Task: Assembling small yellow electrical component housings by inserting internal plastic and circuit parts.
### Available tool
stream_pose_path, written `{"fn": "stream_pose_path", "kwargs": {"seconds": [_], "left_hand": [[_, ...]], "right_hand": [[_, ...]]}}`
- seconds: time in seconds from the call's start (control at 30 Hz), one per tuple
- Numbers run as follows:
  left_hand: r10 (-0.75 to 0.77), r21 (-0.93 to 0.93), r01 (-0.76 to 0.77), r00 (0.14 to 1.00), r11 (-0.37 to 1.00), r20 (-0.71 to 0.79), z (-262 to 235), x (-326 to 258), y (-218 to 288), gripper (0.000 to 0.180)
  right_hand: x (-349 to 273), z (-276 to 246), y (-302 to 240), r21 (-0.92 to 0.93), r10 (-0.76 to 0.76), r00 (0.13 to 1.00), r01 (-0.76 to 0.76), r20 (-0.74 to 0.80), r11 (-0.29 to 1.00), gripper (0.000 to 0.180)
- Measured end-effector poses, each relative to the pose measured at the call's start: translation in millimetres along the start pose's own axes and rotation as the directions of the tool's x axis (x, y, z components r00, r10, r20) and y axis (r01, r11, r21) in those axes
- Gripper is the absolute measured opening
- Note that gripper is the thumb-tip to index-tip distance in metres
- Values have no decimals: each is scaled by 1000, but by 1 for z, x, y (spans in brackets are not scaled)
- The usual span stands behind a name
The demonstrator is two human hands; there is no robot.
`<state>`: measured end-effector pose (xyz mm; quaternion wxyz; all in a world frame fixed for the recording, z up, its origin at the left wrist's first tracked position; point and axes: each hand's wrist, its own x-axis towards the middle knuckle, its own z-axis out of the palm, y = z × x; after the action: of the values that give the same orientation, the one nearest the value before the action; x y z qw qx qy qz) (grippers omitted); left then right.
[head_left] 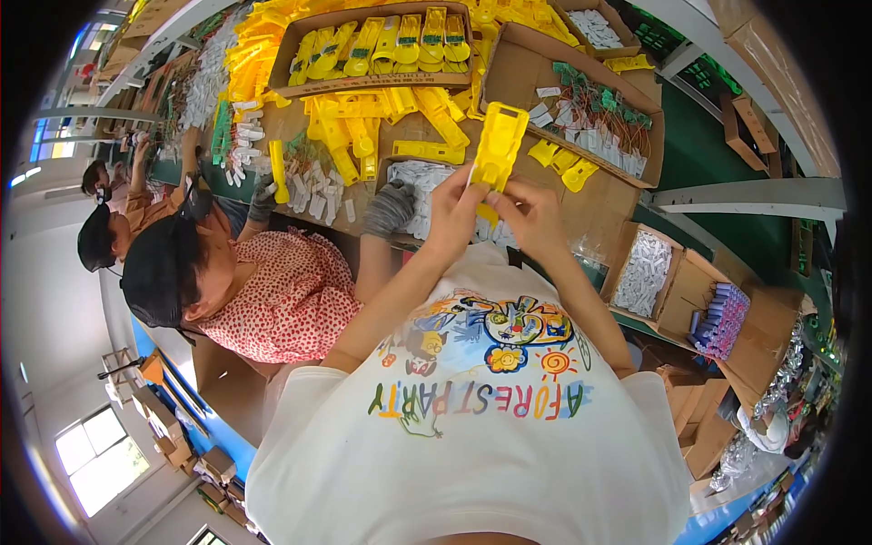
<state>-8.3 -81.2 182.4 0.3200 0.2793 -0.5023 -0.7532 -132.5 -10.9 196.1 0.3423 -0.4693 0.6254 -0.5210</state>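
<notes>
The person's left hand [451,216] and right hand [540,223] pinch a yellow casing [499,150] between them. From it, a long carton [318,88] at 10 o'clock holds similar casings [409,41]; a wide carton [520,80] at 2, wired green boards [581,82]; a small box [673,272] at 4, white pieces [641,275].

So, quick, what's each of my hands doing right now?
Left hand: closed, holding the yellow plastic part.
Right hand: at its near end; grip cannot be told.
</notes>
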Motion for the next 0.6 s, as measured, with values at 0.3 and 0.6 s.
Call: {"fn": "stream_pose_path", "kwargs": {"seconds": [0.3,0.6], "left_hand": [[-8,63,-7,971,998,238,9,-9,12,53],[-11,3,10,956,1000,292,10,-14,18,55]], "right_hand": [[-1,-17,-2,398,214,971,-237,102,886,18],[-4,-12,-7,179,57,998,-54,-13,982,19]]}}
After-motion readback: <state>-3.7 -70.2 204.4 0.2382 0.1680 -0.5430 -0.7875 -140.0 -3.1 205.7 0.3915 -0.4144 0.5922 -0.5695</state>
